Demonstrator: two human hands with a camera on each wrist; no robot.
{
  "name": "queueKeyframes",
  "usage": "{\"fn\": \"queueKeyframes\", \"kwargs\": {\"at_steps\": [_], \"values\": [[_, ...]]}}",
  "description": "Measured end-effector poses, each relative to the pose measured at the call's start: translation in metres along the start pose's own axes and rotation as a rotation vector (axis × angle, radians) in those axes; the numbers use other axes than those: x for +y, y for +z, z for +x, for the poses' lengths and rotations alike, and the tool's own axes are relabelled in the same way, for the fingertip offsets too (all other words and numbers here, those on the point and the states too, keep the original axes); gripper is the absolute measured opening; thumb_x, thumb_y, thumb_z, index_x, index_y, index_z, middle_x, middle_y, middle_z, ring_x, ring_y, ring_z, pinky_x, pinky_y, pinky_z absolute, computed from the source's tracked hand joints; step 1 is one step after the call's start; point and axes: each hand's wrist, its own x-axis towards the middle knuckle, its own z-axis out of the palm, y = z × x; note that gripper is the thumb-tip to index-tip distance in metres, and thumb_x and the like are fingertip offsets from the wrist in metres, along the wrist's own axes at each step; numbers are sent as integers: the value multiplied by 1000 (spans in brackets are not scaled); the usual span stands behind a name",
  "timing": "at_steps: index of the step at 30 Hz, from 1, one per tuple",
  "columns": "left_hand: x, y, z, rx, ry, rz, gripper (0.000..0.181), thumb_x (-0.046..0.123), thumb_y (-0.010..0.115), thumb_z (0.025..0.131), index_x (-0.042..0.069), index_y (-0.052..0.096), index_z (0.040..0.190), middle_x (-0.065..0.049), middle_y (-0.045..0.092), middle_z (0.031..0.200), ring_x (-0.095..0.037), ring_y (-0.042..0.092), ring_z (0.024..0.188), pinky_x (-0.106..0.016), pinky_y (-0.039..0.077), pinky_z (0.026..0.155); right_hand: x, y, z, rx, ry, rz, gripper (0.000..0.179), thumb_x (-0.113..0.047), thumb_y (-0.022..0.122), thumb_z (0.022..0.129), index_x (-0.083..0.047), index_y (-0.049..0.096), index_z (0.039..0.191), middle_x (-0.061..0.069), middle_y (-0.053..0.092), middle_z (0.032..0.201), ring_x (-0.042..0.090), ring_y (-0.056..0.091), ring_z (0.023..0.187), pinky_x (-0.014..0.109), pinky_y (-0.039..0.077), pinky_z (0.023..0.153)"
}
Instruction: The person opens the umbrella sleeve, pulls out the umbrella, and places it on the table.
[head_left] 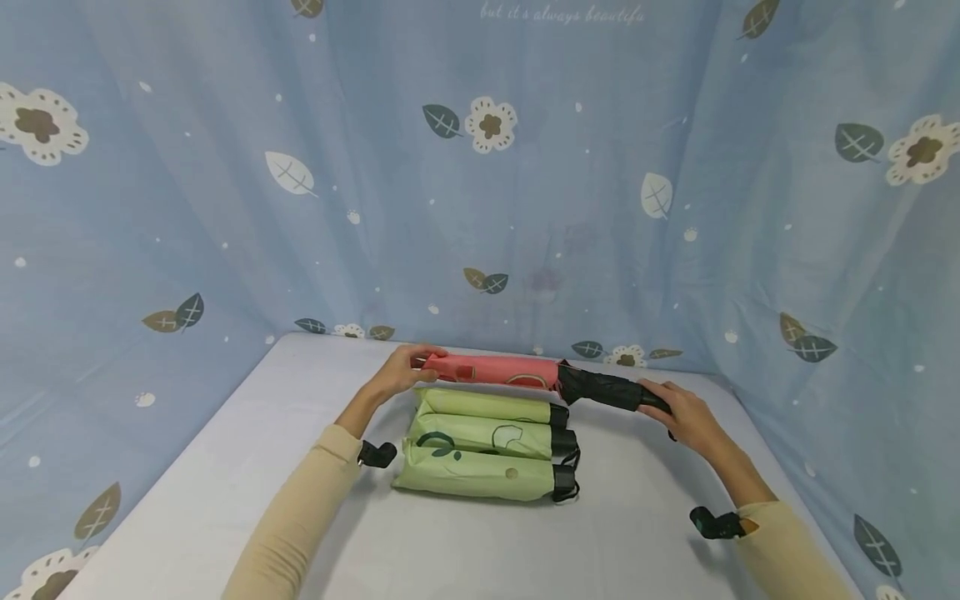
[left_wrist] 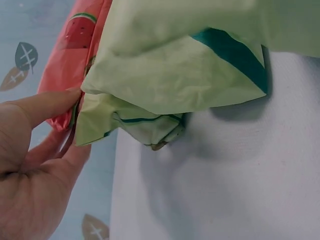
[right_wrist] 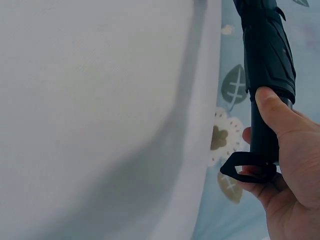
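"Curtain (head_left: 375,225) at the back and both sides?"
"Blue, leaf-and-flower patterned. Below it, a white-covered desk (head_left: 637,500)."
"And reaching in over that?"
"Beige sleeves (head_left: 300,508), one from each side."
"Lying on the desk?"
"Three green folded umbrellas (head_left: 480,437), side by side near the middle, black at the right ends."
"Something red, too?"
"Just beyond the green, a red roll (head_left: 491,372), watermelon-printed, set crosswise. At its right end, a black folded umbrella (head_left: 607,390); joined or only touching, cannot tell."
"State of each grip?"
"Left grip (head_left: 397,375): pinching the red roll's left end. Right grip (head_left: 684,417): curled round the black umbrella's handle (right_wrist: 262,141)."
"Smallest of all?"
"Black strap (right_wrist: 230,169), looped at that handle's end."
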Motion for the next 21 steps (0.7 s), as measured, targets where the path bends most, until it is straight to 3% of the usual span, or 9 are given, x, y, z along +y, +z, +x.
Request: {"fn": "queueKeyframes", "kwargs": {"at_steps": [5,12,21], "values": [[-5,2,0,7,-10,-1,43,3,69,90,12,63,131,-18,63,127,-32,64,110,-37,58,85,9,0,-8,10,2,-17,52,-29,67,93,0,56,135,24,65,109,42,64,93,57,51,77],[-9,3,-2,8,31,26,40,1,69,89,8,64,128,-21,63,126,-36,65,109,-36,59,82,18,-2,-20,24,15,-18,51,-28,68,92,1,57,133,25,66,109,41,65,92,57,52,77],[-12,-1,-2,-8,14,-9,39,2,68,90,4,63,129,-25,60,128,-36,65,109,-38,59,83,26,-12,-32,26,25,-28,52,-29,67,93,0,57,134,26,65,111,42,65,92,58,52,77]]}}
